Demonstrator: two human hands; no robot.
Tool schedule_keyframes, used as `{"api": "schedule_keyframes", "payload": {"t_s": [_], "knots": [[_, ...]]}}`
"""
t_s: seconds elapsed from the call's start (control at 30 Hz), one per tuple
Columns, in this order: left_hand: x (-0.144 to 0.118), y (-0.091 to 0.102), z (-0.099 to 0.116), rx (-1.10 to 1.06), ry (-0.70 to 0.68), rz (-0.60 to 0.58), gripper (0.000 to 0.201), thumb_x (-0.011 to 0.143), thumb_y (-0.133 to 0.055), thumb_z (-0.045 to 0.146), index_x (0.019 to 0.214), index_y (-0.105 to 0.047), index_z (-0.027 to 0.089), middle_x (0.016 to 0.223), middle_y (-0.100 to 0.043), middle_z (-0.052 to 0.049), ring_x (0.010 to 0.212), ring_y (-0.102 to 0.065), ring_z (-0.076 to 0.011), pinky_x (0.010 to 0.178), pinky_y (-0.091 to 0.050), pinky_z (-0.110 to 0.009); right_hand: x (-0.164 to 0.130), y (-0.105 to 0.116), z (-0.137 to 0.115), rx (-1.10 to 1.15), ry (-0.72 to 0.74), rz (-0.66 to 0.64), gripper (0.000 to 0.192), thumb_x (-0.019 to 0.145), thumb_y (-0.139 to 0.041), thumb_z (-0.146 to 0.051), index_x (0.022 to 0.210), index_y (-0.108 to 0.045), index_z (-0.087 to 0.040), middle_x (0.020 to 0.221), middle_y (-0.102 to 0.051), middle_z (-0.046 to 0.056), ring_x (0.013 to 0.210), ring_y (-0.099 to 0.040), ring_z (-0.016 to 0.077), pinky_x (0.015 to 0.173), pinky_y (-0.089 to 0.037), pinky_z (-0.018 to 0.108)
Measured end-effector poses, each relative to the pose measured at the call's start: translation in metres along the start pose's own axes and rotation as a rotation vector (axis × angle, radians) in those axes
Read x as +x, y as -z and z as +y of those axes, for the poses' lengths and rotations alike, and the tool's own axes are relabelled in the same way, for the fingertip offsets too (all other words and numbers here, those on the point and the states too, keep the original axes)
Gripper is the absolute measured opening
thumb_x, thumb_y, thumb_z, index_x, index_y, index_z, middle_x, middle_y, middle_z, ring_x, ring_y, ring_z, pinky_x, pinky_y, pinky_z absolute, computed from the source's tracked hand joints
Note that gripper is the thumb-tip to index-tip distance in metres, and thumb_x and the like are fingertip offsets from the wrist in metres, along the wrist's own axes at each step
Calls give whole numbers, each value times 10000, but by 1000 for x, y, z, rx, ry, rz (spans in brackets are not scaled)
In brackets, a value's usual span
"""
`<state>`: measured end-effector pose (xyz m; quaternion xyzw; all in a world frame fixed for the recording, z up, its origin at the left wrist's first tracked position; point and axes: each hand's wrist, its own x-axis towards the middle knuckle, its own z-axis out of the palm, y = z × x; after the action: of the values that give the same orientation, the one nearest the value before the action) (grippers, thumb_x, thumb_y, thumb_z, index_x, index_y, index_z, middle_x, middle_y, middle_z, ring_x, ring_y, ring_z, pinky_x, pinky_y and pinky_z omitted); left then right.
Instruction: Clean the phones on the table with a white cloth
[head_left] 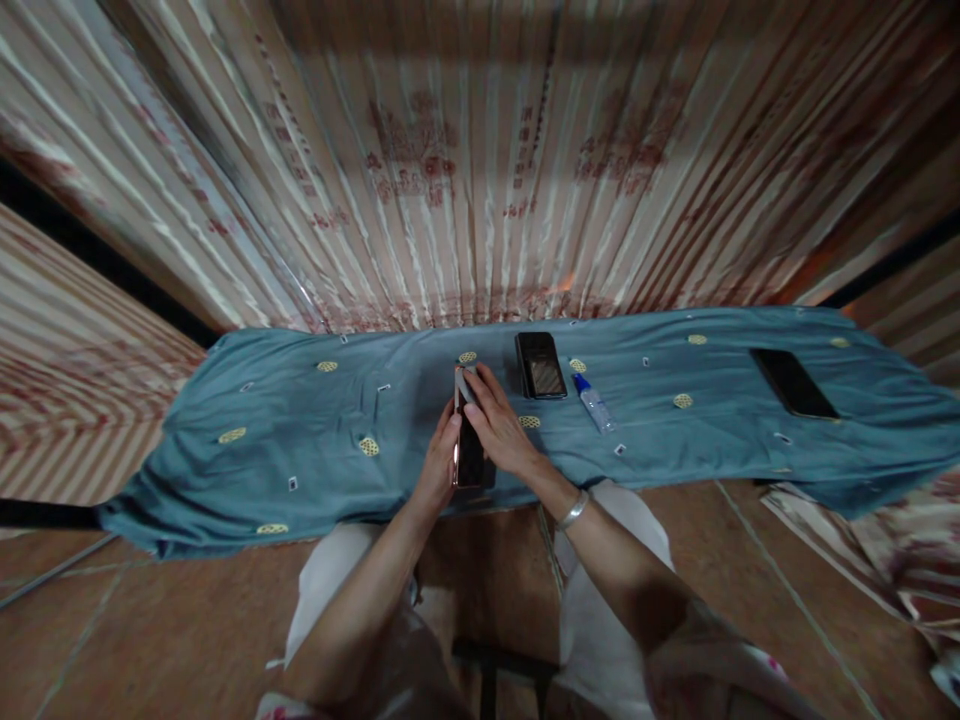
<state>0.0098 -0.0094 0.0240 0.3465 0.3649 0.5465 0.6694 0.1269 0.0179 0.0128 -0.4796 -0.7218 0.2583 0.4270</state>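
**Both hands working on one phone, edge-up on the blue cloth**

Head view, the only one here: the left hand (439, 462) is gripping a dark phone (469, 450) along its left edge, fingers curled around the rose-coloured frame, so the thing is propped tilted on its side instead of lying flat. My guess is that's to keep it from sliding while the right hand (499, 425) is pressing on it. That hand is lying over the screen side, fingers stretched and bearing down near the top end, not clenched, more flat contact than a grab. The phone is sitting at the near edge of the blue cloth (300, 440), roughly mid-length.

Everything else, relative to that held phone: a second phone (540, 365) is lying face-up just beyond it to the right, a small bottle with a blue cap (595, 404) is resting right of that, and a third phone (793, 383) is lying well apart, far right. A striped curtain (480, 170) is hanging behind the cloth. Nothing is blocking either hand; the bottle is the nearest thing to bump.
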Motion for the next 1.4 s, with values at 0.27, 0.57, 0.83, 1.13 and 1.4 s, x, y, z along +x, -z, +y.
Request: {"api": "schedule_keyframes", "payload": {"t_s": [0.27,0.57,0.83,1.13,1.4], "knots": [[-2,1,-2,6,114,28,624,833,-603,429,1404,-453,228,1335,-586,-72,1209,-553,-278,933,-521,-380,1,5,0,33,10,19,509,968,-320,-496,1408,-406,-255,1564,-252,65,1456,-207,189,1185,-235,421],[-1,7,4,-39,131,19,545,856,-580,438,1359,-493,251,1215,-651,-64,1000,-657,-215,770,-588,-316,5,4,15,26,-48,54,487,966,-313,-517,1316,-496,-232,1525,-335,93,1433,-272,201,1172,-247,436],[3,10,8,-68,157,52,528,847,-592,444,1316,-518,215,1129,-679,-82,947,-674,-209,740,-594,-312,5,-2,24,22,-55,46,404,962,-355,-348,1323,-485,-224,1318,-577,87,1222,-547,208,1051,-421,403],[13,15,3,-22,110,59,656,786,-657,475,1356,-469,209,1093,-679,-86,936,-671,-215,713,-593,-309,9,0,29,-58,-12,94,333,895,-396,-190,1140,-621,-202,1132,-664,91,1098,-603,215,988,-463,387],[13,10,-12,-16,164,72,730,739,-701,485,1379,-456,233,1037,-694,-58,882,-675,-203,696,-591,-301,11,8,29,2,-43,154,262,887,-442,-206,1006,-675,-226,1088,-654,74,1050,-613,201,974,-473,374]]}}
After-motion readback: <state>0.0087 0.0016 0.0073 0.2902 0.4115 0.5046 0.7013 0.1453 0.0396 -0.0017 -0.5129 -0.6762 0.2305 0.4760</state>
